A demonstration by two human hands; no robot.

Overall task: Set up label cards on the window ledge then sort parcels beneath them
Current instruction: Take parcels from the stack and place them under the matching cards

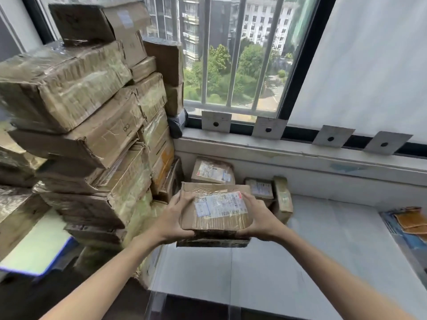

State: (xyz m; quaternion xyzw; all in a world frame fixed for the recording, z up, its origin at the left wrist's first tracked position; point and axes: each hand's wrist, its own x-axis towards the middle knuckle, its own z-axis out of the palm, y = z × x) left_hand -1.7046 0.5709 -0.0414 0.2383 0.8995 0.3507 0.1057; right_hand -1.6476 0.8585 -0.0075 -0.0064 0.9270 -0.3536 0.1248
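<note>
Both hands are gripping one cardboard parcel point(215, 207) between them, in the air above the near part of the pale counter point(288, 257): the left hand point(172, 221) is clamping the parcel's left end with fingers curled over its top edge, and the right hand point(255, 219) is doing the same at the right end. The parcel is lying with its long axis running left to right across the body, its labelled face turned up toward the camera, the printed label sitting toward its right half. Neither hand is nearer; the parcel is sitting squarely between them, straight ahead. The move to come is turning on what lies beyond it: four grey label cards point(216, 121) are standing along the window ledge point(300, 155), and beneath the leftmost ones, against the wall, a few sorted parcels point(212, 170) are already resting, just past the held one. The counter under the two right-hand cards appears unoccupied, so a placement there would likely be asking for a reach forward and to the right. A tall stack of boxes point(92, 125) is crowding the left side, close to the left forearm.
</note>
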